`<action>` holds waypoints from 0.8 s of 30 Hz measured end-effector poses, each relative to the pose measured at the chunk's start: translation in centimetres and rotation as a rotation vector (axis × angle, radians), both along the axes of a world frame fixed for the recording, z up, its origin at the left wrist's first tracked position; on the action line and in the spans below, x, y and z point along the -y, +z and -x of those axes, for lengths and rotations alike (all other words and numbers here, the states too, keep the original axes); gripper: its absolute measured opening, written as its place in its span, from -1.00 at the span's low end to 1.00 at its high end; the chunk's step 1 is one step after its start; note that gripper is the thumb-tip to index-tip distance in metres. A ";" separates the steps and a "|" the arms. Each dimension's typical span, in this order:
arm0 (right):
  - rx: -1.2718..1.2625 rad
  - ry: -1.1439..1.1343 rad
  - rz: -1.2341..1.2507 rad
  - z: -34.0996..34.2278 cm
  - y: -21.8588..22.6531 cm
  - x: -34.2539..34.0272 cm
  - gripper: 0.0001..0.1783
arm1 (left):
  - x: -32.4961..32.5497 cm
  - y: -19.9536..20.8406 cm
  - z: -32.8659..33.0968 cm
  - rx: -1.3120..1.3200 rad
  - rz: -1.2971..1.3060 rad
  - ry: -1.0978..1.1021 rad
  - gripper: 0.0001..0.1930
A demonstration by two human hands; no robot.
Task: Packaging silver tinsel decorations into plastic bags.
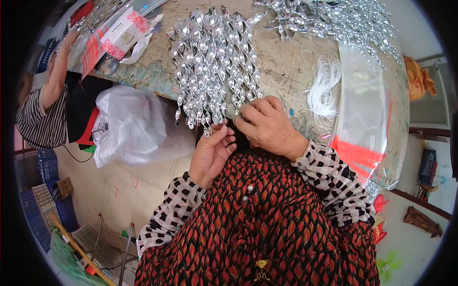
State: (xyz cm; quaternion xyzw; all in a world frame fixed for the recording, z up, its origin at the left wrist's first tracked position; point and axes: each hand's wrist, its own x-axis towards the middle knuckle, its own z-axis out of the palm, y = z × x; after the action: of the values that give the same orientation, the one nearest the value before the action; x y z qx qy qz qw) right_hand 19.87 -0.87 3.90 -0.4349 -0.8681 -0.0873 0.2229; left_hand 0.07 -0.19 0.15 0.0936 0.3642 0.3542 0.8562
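Shiny silver twisted strips (pixel 202 62) lie side by side across the table's near edge, their lower ends hanging toward me. My left hand (pixel 212 155) is closed at those ends, thumb and forefinger pinching the tip of one silver twisted strip. Just right of it, my right hand (pixel 269 125) is closed with its fingers curled down beside the ends of the right-hand strips. What its fingertips hold is hidden beneath the hand.
More silver strips (pixel 334 24) are heaped at the far right of the worn table (pixel 281 57). A bundle of white thread (pixel 324 88) lies beside clear plastic bags (pixel 361 105). A tissue pack (pixel 125 34) sits far left, near another person's arm (pixel 57 78). A big plastic bag (pixel 138 128) stands below.
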 end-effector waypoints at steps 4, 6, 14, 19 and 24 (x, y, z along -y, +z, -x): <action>-0.021 -0.018 0.004 -0.2 0.1 0.1 -0.67 | 0.1 0.4 0.0 -0.020 -0.032 0.027 -0.85; -0.040 -0.023 0.000 -0.4 0.2 0.1 -0.68 | 0.1 0.5 0.0 -0.023 -0.041 0.044 -0.84; -0.149 -0.082 0.062 0.6 1.1 -0.2 -0.69 | 0.0 0.5 0.0 -0.034 -0.063 0.060 -0.81; -0.066 0.030 0.013 1.6 1.0 -1.0 -0.69 | 0.2 0.7 -0.1 -0.051 -0.071 0.101 -0.84; 0.039 0.091 0.009 1.6 0.7 -1.5 -0.68 | 0.1 0.5 0.0 -0.068 -0.074 0.100 -0.84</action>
State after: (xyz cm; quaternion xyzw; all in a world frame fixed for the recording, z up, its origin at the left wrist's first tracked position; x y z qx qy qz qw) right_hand 18.29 0.59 4.55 -0.3941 -0.8916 -0.0815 0.2077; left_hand 0.02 -0.31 0.66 0.1189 0.3839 0.4064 0.8206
